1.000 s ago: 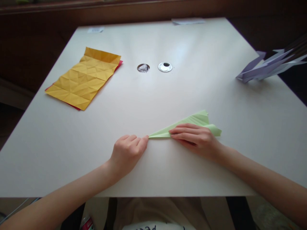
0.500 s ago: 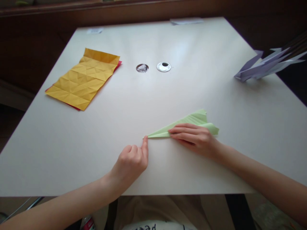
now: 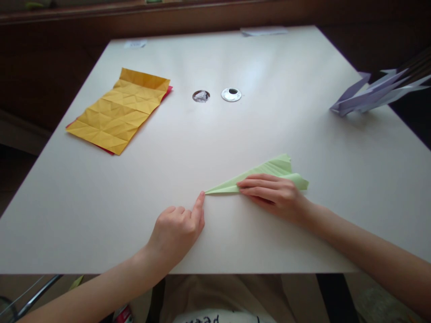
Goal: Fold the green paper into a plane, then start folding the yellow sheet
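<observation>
A light green folded sheet of paper (image 3: 266, 172) lies on the table in front of me, a long narrow wedge with its point to the left and its loose, wider end to the right. My left hand (image 3: 178, 226) is curled closed except for the index finger, whose tip touches the paper's sharp point; nothing is gripped in it. My right hand (image 3: 278, 193) lies over the middle and lower edge of the paper, fingers stretched out and pressing it to the tabletop. Part of the paper is hidden under that hand.
A creased yellow sheet (image 3: 117, 112) lies at the left over a red sheet (image 3: 168, 91). Pale purple folded paper (image 3: 363, 96) stands near the right edge of the white table (image 3: 101, 215). Two round fittings (image 3: 231, 94) sit farther back. A white paper (image 3: 264, 31) lies at the far edge.
My left index fingertip has shifted slightly left, uncovering more of the paper's point, and the hand has moved left with it. My right hand and the green paper stay nearly still.
</observation>
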### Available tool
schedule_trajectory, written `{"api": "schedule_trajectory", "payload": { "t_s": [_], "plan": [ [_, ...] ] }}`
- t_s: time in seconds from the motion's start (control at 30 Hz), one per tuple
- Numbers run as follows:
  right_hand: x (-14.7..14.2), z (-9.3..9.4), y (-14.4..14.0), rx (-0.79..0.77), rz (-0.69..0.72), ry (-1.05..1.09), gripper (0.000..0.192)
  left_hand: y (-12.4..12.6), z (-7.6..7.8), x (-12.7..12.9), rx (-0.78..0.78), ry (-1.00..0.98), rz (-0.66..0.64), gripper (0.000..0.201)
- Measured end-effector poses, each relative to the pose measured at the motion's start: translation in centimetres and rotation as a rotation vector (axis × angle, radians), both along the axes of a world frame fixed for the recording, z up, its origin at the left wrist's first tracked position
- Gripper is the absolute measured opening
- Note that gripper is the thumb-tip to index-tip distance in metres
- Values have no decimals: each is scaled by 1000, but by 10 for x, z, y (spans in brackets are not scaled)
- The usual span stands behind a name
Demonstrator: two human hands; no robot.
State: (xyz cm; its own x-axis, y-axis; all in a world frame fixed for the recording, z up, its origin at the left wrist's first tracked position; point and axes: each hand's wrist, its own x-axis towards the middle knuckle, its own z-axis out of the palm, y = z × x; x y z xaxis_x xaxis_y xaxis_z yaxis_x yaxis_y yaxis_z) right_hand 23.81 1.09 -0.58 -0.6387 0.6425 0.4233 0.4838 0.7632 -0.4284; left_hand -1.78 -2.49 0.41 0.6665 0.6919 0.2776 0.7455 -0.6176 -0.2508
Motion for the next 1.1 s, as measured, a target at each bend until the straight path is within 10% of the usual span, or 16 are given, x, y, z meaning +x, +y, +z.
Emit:
{"api": "schedule_trajectory", "payload": {
  "t_s": [1.1],
  "plan": [
    [0, -3, -1, 60, 9, 1, 16, 30, 7, 29, -166, -138, -155, 14]
  ]
}}
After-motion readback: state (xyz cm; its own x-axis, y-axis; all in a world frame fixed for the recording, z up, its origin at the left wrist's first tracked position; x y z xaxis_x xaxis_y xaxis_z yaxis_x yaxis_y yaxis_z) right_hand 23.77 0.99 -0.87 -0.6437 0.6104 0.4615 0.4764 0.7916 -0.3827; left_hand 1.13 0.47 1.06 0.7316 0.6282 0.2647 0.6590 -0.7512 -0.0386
